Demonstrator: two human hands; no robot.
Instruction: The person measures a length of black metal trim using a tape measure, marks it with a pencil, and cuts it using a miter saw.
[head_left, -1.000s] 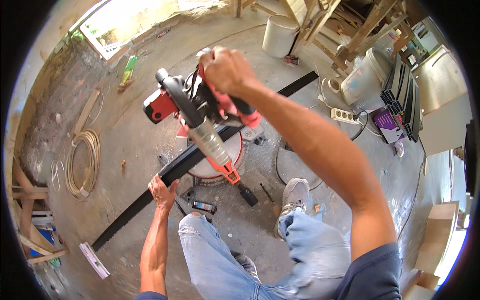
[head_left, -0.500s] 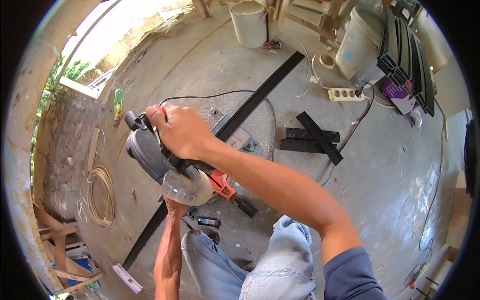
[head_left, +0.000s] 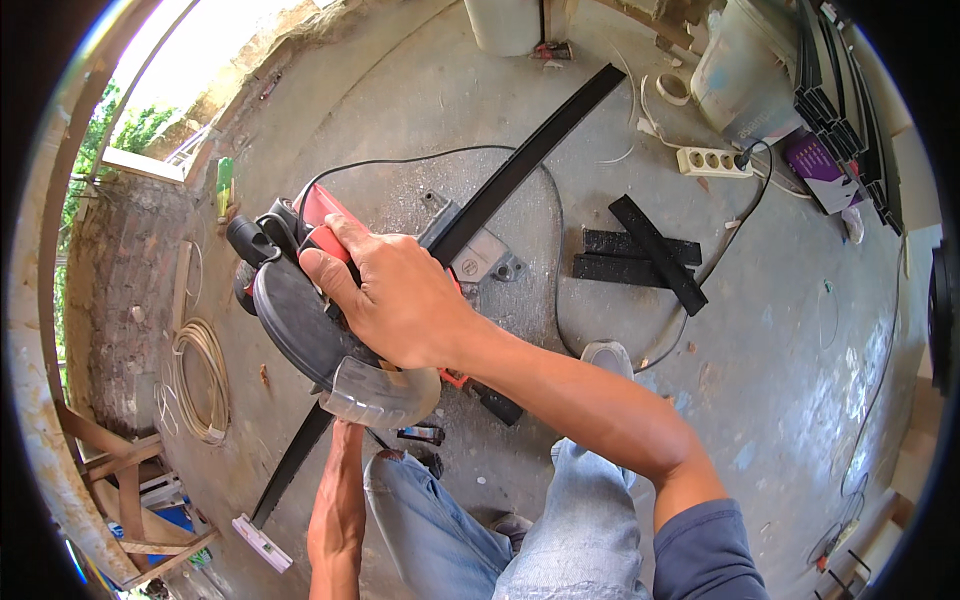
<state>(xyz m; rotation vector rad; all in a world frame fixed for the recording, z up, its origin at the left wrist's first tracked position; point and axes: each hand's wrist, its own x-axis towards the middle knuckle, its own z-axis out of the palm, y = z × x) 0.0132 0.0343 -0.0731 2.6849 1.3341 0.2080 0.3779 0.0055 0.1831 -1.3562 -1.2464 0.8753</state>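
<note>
Newly, the saw [head_left: 305, 312] clasped by the right grip [head_left: 405, 298] hides the left grip [head_left: 347, 436], so whether that holds the strip [head_left: 530, 160] cannot be told.

On the floor [head_left: 760, 400] to my left I see a beige coil of hose [head_left: 217, 385], with a wooden frame [head_left: 131, 500] nearer me. Ahead stands a white bucket [head_left: 503, 25]; to my right, a tape roll [head_left: 661, 90] lies beside a larger pale bucket [head_left: 740, 80].

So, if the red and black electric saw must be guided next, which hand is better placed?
Probably the right hand: it holds the saw from above. The left hand is mostly hidden behind the clear plastic guard, with its wrist near the long black strip, so its grip cannot be seen.
</note>
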